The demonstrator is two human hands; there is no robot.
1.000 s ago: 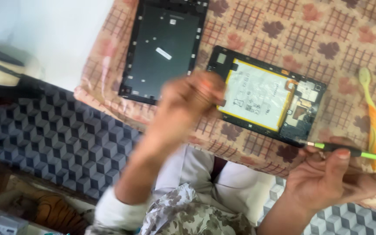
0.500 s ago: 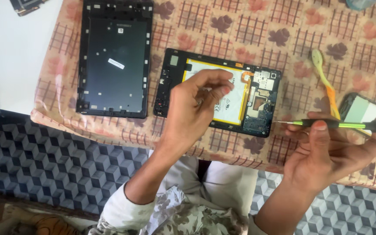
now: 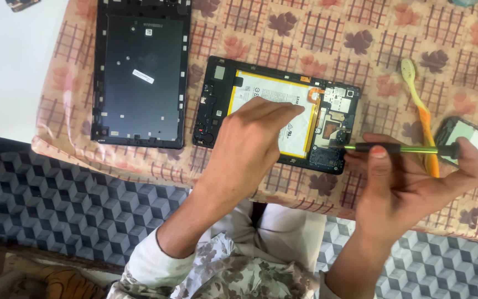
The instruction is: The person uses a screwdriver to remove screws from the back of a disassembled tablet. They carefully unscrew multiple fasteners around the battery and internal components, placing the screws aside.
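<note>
— What was the person wearing?
— White long sleeves, the left sleeve point(image 3: 150, 263) pushed up the forearm, under a grey-and-cream patterned garment point(image 3: 233, 279). White trousers point(image 3: 283, 230) covered the lap.
— Anything on the hands?
— Both were bare, no rings or watch showing.

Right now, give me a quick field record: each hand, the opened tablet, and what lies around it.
left hand: fingertips resting on the battery
right hand: holds green screwdriver, tip at the tablet's lower right corner
opened tablet: flat on the cloth, circuit board exposed
back cover: apart, to the tablet's left
toothbrush: to the right
tablecloth: checked, leaf print
</note>
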